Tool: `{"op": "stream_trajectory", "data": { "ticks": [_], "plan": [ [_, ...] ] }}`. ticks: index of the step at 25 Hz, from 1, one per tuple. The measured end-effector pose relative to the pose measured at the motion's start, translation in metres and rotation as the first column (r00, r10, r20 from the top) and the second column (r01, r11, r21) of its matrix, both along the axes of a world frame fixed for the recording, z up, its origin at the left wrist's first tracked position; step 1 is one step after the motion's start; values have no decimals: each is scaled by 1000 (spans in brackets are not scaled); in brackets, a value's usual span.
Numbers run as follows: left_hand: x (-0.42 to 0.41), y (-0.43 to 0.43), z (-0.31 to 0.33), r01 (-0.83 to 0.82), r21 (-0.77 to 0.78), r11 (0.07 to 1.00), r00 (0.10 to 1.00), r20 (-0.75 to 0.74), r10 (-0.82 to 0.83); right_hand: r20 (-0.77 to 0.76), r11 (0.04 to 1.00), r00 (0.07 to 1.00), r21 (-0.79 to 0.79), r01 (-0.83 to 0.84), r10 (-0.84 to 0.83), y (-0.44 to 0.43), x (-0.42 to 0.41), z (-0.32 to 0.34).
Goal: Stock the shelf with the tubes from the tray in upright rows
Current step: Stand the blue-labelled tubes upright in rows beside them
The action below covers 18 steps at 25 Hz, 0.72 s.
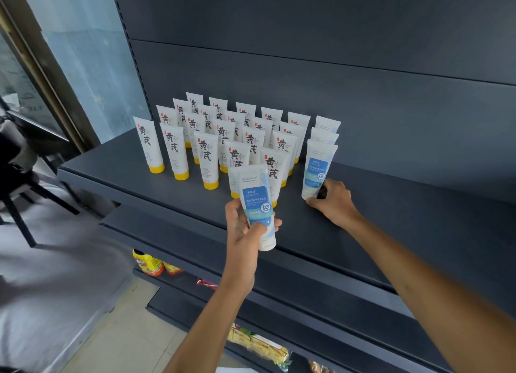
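**Q:** What fills the view?

**A:** A dark shelf (391,219), seen from above. A block of yellow-capped tubes (206,157) stands upright on its left part, in rows, caps down. Just right of the block, a blue row (325,138) of three tubes runs front to back.

**Q:** And the hands?

**A:** The right hand (335,198) is at the foot of that row's front tube (317,171). Its fingers (314,202) curl round the cap, which seems to rest on the shelf. The left hand (243,233) holds a spare tube (255,202) in the air, just in front of the yellow block. Fingers and thumb pinch its lower half, and it tilts slightly. No tray is in view.

**Q:** Which step is this?

**A:** Probably seating the front tube. Next, the spare tube likely needs standing cap-down and straight, in line with the blue row and clear of its neighbours.
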<state>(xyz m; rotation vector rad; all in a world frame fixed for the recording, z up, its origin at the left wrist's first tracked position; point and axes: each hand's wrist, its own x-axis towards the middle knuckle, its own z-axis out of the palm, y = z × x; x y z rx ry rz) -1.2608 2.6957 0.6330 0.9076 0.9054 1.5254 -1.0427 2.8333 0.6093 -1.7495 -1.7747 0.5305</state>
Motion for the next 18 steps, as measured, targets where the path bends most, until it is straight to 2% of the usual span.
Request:
{"op": "stream_trajectory", "data": {
  "ticks": [3,7,11,12,14,16,18],
  "plan": [
    [5,1,0,1,-15,1000,1000,-20,-1,-2,1000,1000,3,-16,16,-3,0,0],
    [17,7,0,8,-44,999,992,-127,-13,27,1000,999,-21,22,-22,-8,2,2],
    [41,20,1,85,-57,995,967,-235,-96,-7,986,991,91,137,-137,-47,4,5],
    [49,24,0,99,-61,993,959,-262,-112,-35,990,995,101,97,-94,-59,4,6],
    [60,32,-3,106,-70,992,944,-305,-123,-54,994,995,77,-83,88,-82,1,11],
    [67,39,-7,108,-87,990,935,-328,-131,-17,964,967,83,-251,253,-96,-5,15],
    [70,45,-9,97,-82,992,928,-353,-120,31,950,957,115,-289,288,-97,-11,16]
  ]
}}
